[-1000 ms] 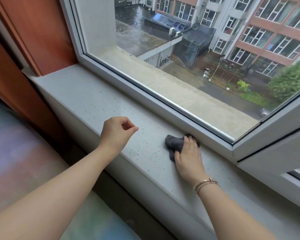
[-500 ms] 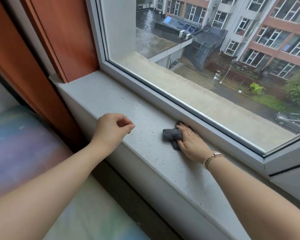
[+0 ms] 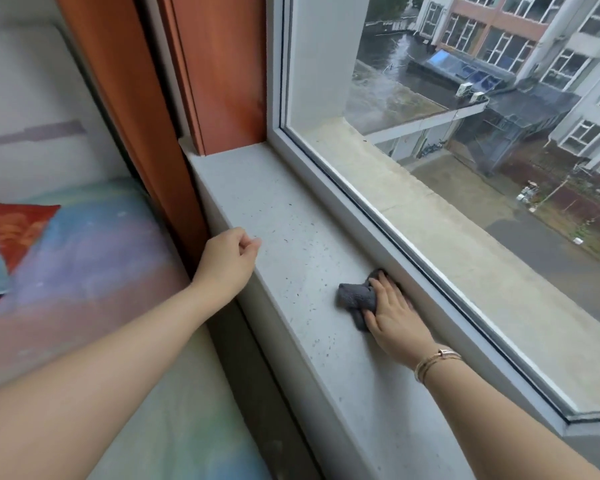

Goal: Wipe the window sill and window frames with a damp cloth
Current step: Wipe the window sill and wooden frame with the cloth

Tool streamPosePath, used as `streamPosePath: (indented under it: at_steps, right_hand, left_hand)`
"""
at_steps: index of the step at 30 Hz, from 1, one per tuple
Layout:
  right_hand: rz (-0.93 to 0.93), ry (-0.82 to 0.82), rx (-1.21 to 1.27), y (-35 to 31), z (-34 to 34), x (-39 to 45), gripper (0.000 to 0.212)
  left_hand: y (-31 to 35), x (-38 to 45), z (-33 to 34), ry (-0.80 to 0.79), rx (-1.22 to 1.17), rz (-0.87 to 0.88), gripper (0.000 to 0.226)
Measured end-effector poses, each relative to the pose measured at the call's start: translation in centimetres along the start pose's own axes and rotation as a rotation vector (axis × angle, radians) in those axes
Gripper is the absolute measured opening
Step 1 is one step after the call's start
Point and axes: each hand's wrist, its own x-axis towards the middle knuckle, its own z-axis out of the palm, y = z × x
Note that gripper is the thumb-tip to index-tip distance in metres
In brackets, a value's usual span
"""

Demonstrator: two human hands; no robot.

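A speckled grey window sill [image 3: 278,216] runs from the far left corner toward me. A crumpled dark grey cloth [image 3: 355,296] lies on it close to the white window frame [image 3: 354,216]. My right hand [image 3: 394,313] presses flat on the cloth with straight fingers, its far side against the frame's lower rail. My left hand [image 3: 227,259] hovers at the sill's near edge, fingers loosely curled, holding nothing.
Orange-brown panels [image 3: 222,71] close off the sill's far left end. Below the sill on the left lies a pastel-coloured cushion [image 3: 84,271] with a red piece [image 3: 11,230] on it. Wet roofs and buildings show through the glass [image 3: 465,133].
My right hand has slid the cloth leftward along the frame's lower rail. The view has swung left, showing the sill's corner; my left hand stays loosely curled near the sill's edge.
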Motion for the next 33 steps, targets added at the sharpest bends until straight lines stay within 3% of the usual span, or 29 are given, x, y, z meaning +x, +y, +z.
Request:
streamPosePath:
  at_steps: [6, 14, 19, 25, 29, 33]
  right_hand:
    - [-0.077, -0.02, 0.007, -1.0, -0.2, 3.9, 0.06]
    - [-0.101, 0.037, 0.015, -3.4, 0.1, 8.1, 0.057]
    - [-0.144, -0.006, -0.044, -2.1, 1.0, 4.5, 0.076]
    - [-0.052, 0.067, -0.005, -4.5, 0.8, 10.7, 0.08]
    - [-0.084, 0.088, 0.006, -6.1, 0.8, 17.0, 0.068]
    - [-0.102, 0.057, -0.028, -6.5, 0.9, 17.5, 0.061]
  left_hand:
    - [-1.4, 2.6, -0.6, 0.044, 0.088, -0.052, 0.035]
    - [-2.6, 6.5, 0.1, 0.006, -0.01, -0.005, 0.037]
    - [-2.7, 9.1, 0.6, -0.015, -0.006, -0.009, 0.032]
    - [-3.1, 11.7, 0.5, -0.062, -0.042, 0.04, 0.026]
    - [-5.4, 13.2, -0.2, -0.029, -0.022, 0.035, 0.026]
    - [-7.3, 12.8, -0.8, -0.009, -0.008, -0.014, 0.025]
